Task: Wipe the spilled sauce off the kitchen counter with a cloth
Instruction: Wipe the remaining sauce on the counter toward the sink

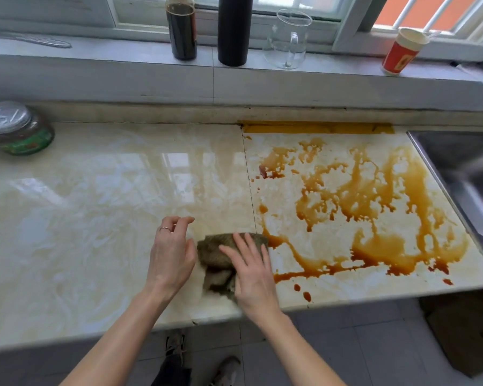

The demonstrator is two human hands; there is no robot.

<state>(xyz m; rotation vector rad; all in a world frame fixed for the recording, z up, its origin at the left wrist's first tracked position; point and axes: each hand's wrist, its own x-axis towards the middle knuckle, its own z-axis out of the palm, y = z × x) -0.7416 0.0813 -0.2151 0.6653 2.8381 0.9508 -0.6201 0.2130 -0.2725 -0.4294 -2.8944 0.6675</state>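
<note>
Right hand (251,270) flat, fingers straight, pressing cloth (215,260) at lower centre, I judge to drive it into sauce (374,207) spread centre-right on counter (95,204). Left hand (170,252) loosely curled, empty, just beside cloth.

The right hand (252,274) covers part of the cloth (215,253); sink (463,174) and dark bottle (181,32), perhaps sauce, run off-frame

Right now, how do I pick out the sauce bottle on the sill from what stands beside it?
Find the window sill along the back, where four containers stand in a row. The sauce bottle is the leftmost, just left of the black flask. It alone shows dark brown liquid through clear walls; the flask is opaque, the glass jug empty, the paper cup red.
</note>
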